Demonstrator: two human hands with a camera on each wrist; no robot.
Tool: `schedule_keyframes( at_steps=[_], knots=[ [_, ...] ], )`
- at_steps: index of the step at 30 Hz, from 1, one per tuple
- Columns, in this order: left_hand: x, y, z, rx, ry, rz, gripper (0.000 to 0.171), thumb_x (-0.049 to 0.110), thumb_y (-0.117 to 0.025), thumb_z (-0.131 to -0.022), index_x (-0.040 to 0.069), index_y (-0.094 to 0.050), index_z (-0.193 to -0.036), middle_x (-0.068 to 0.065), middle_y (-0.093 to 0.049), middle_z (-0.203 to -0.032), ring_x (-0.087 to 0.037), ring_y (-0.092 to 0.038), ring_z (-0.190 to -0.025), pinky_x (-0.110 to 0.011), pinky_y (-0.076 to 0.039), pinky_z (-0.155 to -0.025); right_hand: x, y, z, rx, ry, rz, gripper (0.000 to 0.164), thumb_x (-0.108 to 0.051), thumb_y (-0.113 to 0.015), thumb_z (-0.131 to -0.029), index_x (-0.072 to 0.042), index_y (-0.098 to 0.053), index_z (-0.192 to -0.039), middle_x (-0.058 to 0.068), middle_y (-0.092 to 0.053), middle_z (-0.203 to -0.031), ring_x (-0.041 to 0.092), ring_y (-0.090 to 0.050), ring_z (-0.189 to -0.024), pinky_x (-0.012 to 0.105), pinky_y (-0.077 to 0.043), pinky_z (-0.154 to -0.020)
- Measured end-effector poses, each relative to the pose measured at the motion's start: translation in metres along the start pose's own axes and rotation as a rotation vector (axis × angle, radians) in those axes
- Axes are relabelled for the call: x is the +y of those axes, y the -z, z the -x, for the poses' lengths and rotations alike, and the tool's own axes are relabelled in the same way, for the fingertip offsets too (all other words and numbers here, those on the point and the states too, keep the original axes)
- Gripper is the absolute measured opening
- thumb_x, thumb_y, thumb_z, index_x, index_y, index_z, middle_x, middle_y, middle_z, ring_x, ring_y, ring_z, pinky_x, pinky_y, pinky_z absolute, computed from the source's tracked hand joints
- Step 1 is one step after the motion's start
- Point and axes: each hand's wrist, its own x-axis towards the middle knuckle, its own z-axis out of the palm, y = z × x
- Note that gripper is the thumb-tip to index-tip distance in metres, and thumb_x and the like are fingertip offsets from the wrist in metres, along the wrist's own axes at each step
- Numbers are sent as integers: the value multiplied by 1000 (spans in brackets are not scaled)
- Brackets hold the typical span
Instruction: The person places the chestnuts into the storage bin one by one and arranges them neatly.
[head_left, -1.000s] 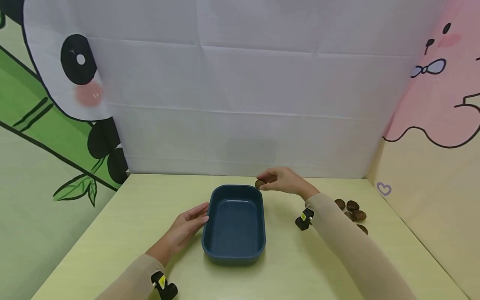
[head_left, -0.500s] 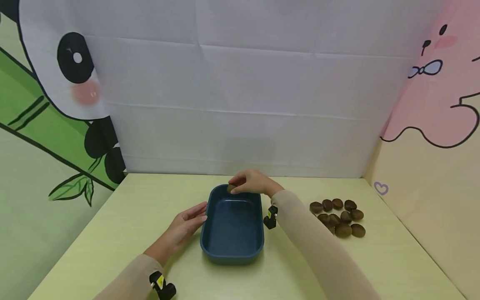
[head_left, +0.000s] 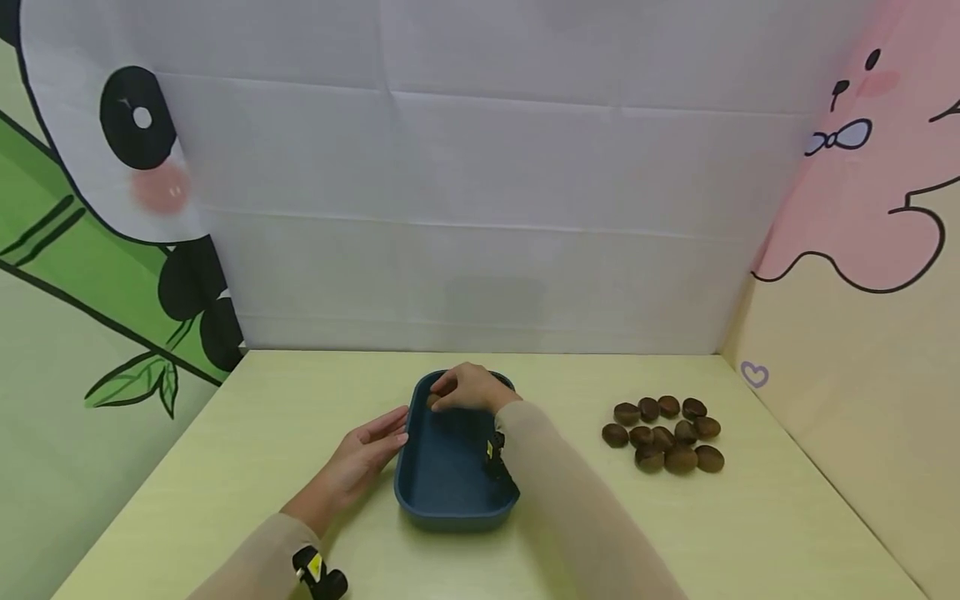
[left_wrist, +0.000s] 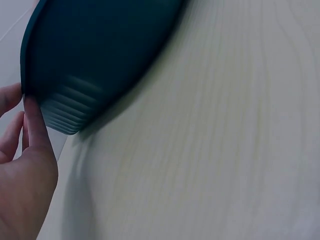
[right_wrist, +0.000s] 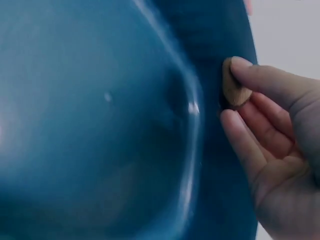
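Observation:
A blue rectangular dish (head_left: pixel 450 467) stands on the table with its long sides running away from me. My left hand (head_left: pixel 363 461) touches its left side, the fingers fairly straight against the outer wall and rim. In the left wrist view, the fingertips meet the dish's edge. My right hand (head_left: pixel 472 389) is over the far part of the dish and pinches a brown chestnut (right_wrist: pixel 234 87) between thumb and fingers, near the inner wall. The bare inside of the dish fills much of the right wrist view. Several chestnuts (head_left: pixel 663 437) lie grouped to the right.
The pale yellow table (head_left: pixel 570 517) ends at a white backdrop (head_left: pixel 480 217) behind the dish. Painted side walls stand at left and right, a panda on one and a pink animal (head_left: pixel 847 208) on the other.
My right hand has carried the chestnut leftward from the dish's far right corner to over its far left part. The whole chestnut group has come into sight. My left hand stays at the dish.

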Motion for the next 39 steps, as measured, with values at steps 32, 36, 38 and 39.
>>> schedule_keyframes(
  at_steps=[32,36,38,39],
  knots=[
    [-1,0,-1,14,3,37,62,-2,-58,-99,-5,-29,-154,-22,-31,-158,-13,-50,-132,-24,-44,-105,10,-34,-7,219,-106,86,31,-26,-81,-87,-12,-75,-113,-1,-72,-105,18,-66,-101,32,-55,-89],
    [-1,0,0,3,3,49,62,-3,-56,-100,-6,-27,-155,-24,-28,-159,-13,-48,-133,-24,-43,-106,7,-29,-7,202,-93,43,34,-26,-82,-86,-11,-74,-116,0,-73,-105,19,-66,-102,33,-55,-90],
    [-1,0,0,4,3,47,62,-3,-56,-100,-6,-27,-155,-24,-29,-159,-13,-48,-133,-24,-43,-106,4,-24,-6,188,-82,34,35,-24,-82,-86,-10,-74,-117,1,-73,-106,20,-66,-102,34,-55,-90],
    [-1,0,0,4,5,48,62,-3,-56,-100,-6,-27,-155,-24,-29,-159,-12,-48,-133,-24,-43,-106,2,-21,-5,179,-75,36,34,-22,-81,-87,-10,-73,-118,2,-72,-107,20,-66,-103,34,-54,-90]
  ],
)
